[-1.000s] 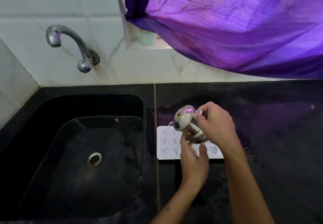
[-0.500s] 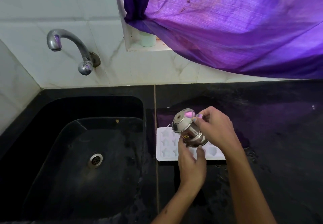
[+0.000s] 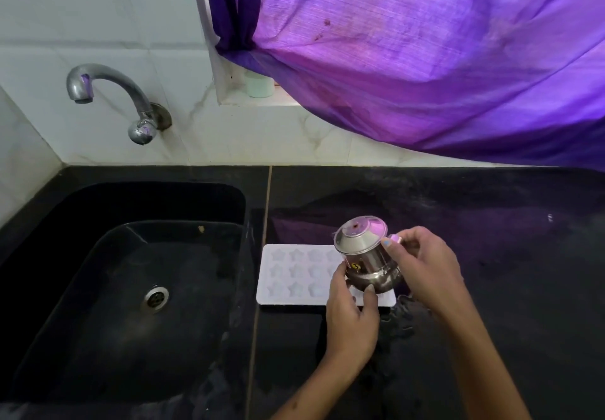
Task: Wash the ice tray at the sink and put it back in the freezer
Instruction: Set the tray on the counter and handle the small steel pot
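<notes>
Low in the frame's centre, the left hand (image 3: 352, 314) cups the base of a small lidded steel pot (image 3: 366, 260) with curled fingers, while the right hand (image 3: 425, 267) pinches its handle, both covering the right end of the white star-moulded ice tray (image 3: 294, 275). The tray lies flat on the black stone counter (image 3: 491, 255), long axis running left-right, beside the black sink (image 3: 131, 288). Farther up are a chrome wall tap (image 3: 111, 98) and a purple curtain (image 3: 425, 59).

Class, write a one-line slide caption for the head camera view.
Both hands, left hand and right hand, hold a small steel pot over a white ice tray beside the sink.
</notes>
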`<state>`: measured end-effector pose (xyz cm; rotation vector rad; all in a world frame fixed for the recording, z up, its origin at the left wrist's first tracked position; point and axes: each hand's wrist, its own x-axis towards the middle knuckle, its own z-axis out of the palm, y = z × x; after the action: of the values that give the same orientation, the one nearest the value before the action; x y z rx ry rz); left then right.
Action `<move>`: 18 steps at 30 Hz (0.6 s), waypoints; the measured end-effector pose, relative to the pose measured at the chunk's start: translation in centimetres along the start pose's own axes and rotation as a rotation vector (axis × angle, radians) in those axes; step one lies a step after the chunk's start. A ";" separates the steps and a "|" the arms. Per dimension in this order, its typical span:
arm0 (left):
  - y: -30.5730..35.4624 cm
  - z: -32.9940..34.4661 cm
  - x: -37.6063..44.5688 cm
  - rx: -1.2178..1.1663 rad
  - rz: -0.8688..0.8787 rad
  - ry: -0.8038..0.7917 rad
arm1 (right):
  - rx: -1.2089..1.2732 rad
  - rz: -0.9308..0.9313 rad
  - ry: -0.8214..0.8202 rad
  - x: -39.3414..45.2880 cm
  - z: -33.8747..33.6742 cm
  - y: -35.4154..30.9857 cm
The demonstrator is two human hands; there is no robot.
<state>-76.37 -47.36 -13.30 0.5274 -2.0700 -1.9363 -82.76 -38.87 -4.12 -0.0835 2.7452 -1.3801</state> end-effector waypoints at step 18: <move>0.4 7.9 -3.2 -0.003 -0.071 -0.105 | -0.304 -0.027 -0.025 0.8 -6.2 3.9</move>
<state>-76.90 -38.89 -13.40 0.5155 -2.1383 -2.0479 -84.17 -31.68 -3.59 -0.1530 2.9182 -0.9488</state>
